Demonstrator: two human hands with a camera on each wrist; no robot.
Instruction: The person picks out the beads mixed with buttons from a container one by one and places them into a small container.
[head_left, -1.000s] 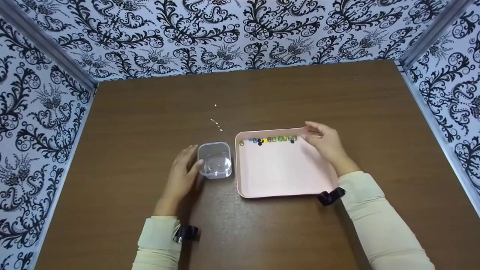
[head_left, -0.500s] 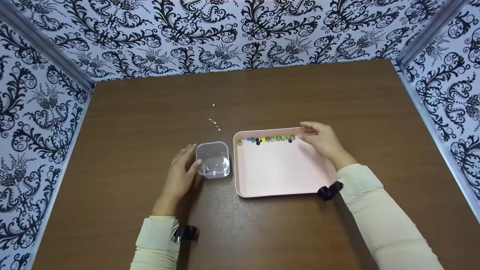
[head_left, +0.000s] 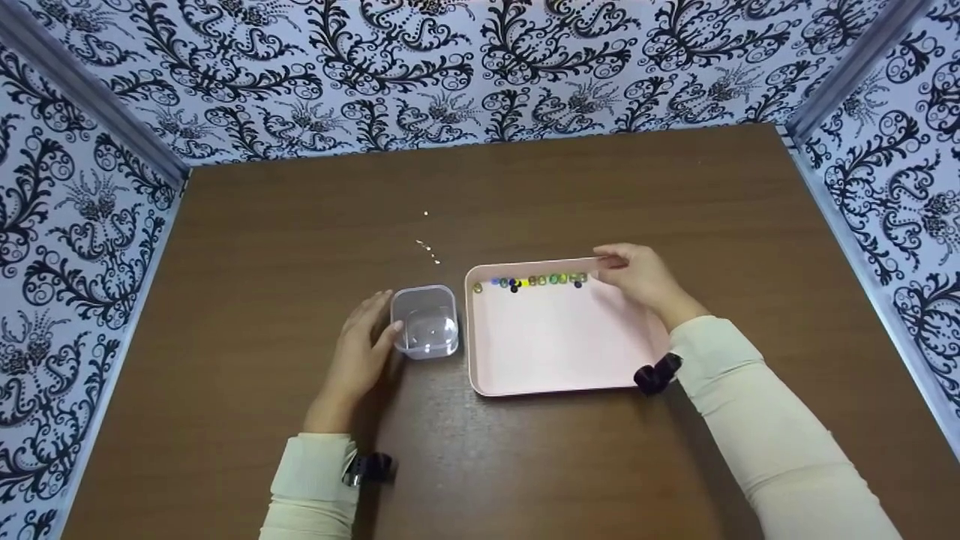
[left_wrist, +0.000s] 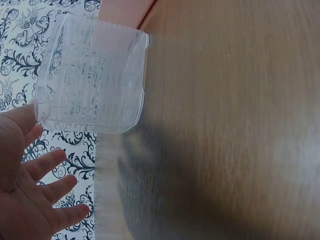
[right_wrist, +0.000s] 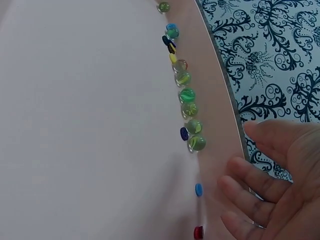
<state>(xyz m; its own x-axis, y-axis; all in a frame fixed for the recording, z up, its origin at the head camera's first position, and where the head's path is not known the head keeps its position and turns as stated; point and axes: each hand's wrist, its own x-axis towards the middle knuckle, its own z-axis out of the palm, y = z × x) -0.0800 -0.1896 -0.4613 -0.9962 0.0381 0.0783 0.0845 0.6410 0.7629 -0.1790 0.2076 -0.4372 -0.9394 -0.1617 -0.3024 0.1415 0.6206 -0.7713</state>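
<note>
In the head view, a pink tray (head_left: 555, 352) lies flat, with several glass marbles (head_left: 559, 278) and small button-like discs (head_left: 514, 288) lined up along its far wall. My right hand (head_left: 641, 279) is at the tray's far right corner, fingers loosely bent over the rim. Seen from the right wrist, that hand (right_wrist: 280, 185) holds nothing; a blue disc (right_wrist: 198, 189) and a red disc (right_wrist: 198, 232) lie near its fingertips. My left hand (head_left: 360, 352) rests beside a clear square container (head_left: 426, 322), thumb against its side. The left wrist view shows the other fingers spread apart.
The brown table (head_left: 300, 210) extends to patterned walls (head_left: 405, 75) at the back and both sides. Several tiny white bits (head_left: 429, 249) lie on it behind the container. The container stands just left of the tray, close to its edge.
My right hand has shifted slightly left along the tray's far rim. The left hand stays at the container. The whole view has drifted a little.
</note>
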